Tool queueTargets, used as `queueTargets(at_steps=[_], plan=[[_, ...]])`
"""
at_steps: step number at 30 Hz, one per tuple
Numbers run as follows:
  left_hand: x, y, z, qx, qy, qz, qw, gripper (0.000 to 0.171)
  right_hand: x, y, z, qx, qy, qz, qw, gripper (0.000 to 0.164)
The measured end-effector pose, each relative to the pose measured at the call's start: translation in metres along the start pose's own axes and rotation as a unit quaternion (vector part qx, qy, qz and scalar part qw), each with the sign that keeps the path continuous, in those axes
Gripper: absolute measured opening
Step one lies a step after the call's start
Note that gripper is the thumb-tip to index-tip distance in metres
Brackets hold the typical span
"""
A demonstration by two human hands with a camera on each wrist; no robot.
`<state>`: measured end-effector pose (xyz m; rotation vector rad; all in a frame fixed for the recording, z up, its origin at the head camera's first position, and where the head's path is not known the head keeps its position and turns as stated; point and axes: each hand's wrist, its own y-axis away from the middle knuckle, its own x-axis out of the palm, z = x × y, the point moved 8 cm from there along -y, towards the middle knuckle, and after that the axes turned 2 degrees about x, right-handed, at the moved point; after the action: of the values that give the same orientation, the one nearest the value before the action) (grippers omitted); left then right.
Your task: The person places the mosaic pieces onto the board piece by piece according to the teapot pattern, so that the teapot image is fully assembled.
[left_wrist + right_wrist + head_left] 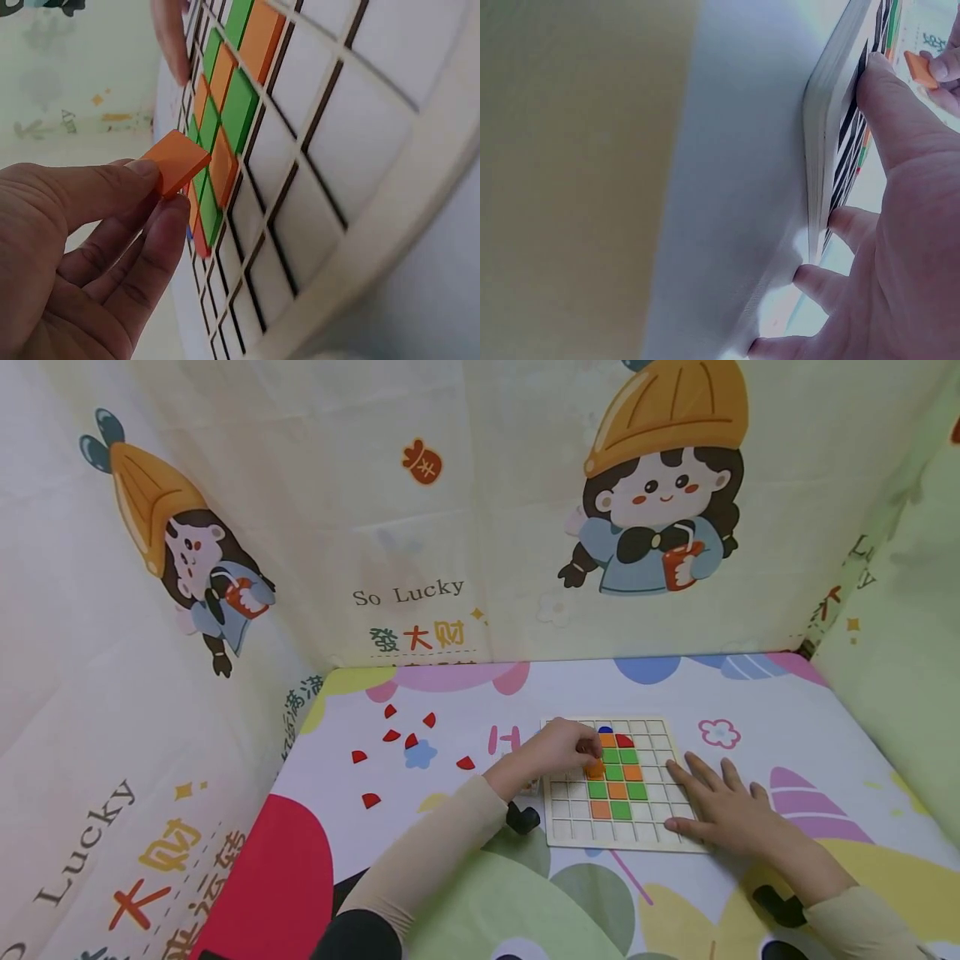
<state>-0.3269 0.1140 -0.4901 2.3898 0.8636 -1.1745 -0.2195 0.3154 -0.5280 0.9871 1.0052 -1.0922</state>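
My left hand (562,747) pinches an orange square tile (178,161) between thumb and fingers, just above the wooden grid board (562,833). Down the middle of the board lie green tiles (613,772) and orange tiles (632,772), several of each, set in the square cells. Near the top of that group sit a red curved piece (624,741) and a blue rounded piece (605,729). With spread fingers, my right hand (723,802) rests on the board's right side; in the right wrist view its thumb (900,105) lies over the edge.
Several red wedge-shaped pieces (466,763) lie scattered on the printed tablecloth (465,702) to the left. A small box-like thing (531,787) shows partly behind my left wrist. A printed curtain (495,527) hangs along the table's back and sides.
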Motion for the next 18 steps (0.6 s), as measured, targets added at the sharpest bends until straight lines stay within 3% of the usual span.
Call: queueTargets(at_steps=[13,18], plan=[[0.034,-0.009,-0.044,0.056,-0.047,0.035,0.9967,0.005,-0.002,0.0,0.001,-0.003,0.004,-0.002,1.0,0.1],[0.047,-0.011,-0.054,0.053,-0.059,0.05,0.9956,0.005,-0.001,-0.001,0.001,-0.001,0.006,0.0,1.0,0.1]])
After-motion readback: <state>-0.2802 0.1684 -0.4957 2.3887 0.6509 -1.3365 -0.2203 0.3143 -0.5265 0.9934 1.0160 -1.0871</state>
